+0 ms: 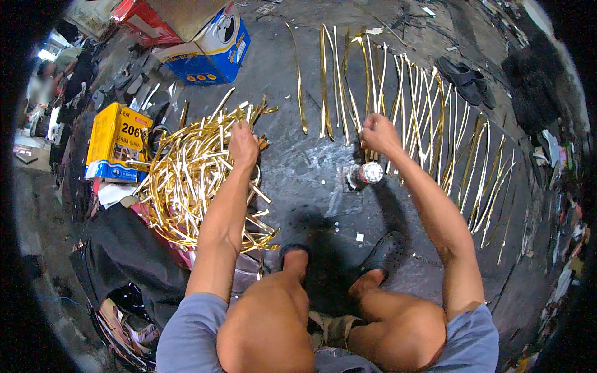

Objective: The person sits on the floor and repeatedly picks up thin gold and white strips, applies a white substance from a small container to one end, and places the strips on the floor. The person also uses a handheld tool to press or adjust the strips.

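My left hand (244, 144) reaches over the far right edge of a tangled heap of shiny gold strips (180, 168), its fingers pinched together on what looks like a strip. To the right, my right hand (380, 134) is closed at the near ends of a row of gold strips (429, 112) laid side by side on the dark floor. What sits between its fingers is too small to make out. Just below that hand stands a small jar (371, 173) with a whitish, crusted top.
Left of the heap stands a yellow and blue can (118, 143). A blue and white box (208, 53) lies at the far left, beside a red box (146, 22). Dark sandals (466, 81) rest at the far right. Black cloth (127, 255) lies near left; my feet are in front.
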A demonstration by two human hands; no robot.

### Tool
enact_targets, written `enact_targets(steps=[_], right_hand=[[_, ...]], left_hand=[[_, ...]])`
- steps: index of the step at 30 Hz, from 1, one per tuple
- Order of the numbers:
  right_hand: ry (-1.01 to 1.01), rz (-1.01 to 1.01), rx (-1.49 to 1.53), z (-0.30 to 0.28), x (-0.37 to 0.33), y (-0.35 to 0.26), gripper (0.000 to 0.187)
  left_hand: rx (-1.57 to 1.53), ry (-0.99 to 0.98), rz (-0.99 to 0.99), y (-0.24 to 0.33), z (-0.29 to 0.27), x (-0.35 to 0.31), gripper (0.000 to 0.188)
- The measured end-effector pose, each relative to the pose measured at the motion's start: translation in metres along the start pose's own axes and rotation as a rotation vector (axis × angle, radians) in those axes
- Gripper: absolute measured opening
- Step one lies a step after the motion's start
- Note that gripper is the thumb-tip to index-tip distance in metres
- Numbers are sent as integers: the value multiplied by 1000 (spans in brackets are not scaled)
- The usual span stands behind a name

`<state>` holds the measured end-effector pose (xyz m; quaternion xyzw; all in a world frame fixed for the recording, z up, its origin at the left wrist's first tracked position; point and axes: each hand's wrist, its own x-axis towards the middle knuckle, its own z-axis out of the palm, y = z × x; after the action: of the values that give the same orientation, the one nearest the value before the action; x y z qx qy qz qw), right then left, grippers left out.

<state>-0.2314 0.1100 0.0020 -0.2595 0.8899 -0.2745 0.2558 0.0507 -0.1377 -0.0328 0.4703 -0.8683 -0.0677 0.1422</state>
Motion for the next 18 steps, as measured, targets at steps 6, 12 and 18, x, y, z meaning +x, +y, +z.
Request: enact_targets(steps=[6, 12, 18], right_hand=[[-187, -194, 41, -52, -100, 43, 31], [56, -305, 161, 12, -153, 39, 69], [296, -156, 424, 24, -153, 30, 50]], left_hand=[[131, -66, 24, -37, 7, 26, 34], [-396, -171, -147, -51, -8, 38, 30], [-937, -377, 106, 34, -42, -7, 9]])
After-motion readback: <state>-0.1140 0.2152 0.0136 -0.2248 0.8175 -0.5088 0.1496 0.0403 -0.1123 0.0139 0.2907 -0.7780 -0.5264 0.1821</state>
